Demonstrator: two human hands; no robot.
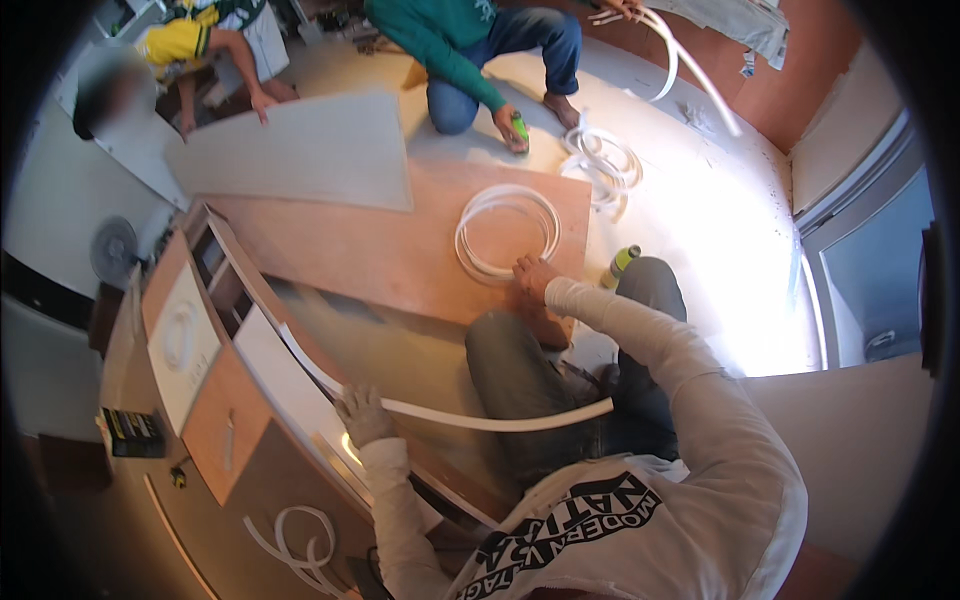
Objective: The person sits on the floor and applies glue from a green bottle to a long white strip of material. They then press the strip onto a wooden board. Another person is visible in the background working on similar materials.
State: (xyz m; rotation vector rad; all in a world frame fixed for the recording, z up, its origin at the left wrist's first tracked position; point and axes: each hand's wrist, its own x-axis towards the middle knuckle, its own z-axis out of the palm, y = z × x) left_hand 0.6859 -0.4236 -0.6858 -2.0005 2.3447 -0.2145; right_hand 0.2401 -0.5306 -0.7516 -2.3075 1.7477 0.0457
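My left hand (365,416), in a light glove, lies with fingers spread over a white edging strip (490,424) at the long edge of a cabinet panel (290,365). One stretch of the strip follows that edge; its other end sticks out to the right above my legs. What the left thumb does is hidden. My bare right hand (537,280) reaches forward, its fingers closed at the near rim of a coil of white strip (460,235). That coil rests flat on a reddish-brown board (390,255).
Ahead, a crouching co-worker (455,60) holds a green can (519,130) and lengths of white strip (690,60). Another person at far left grips a pale panel (310,145). More coils (603,165) and a green bottle (622,264) are on the floor. A fan (114,248) stands left.
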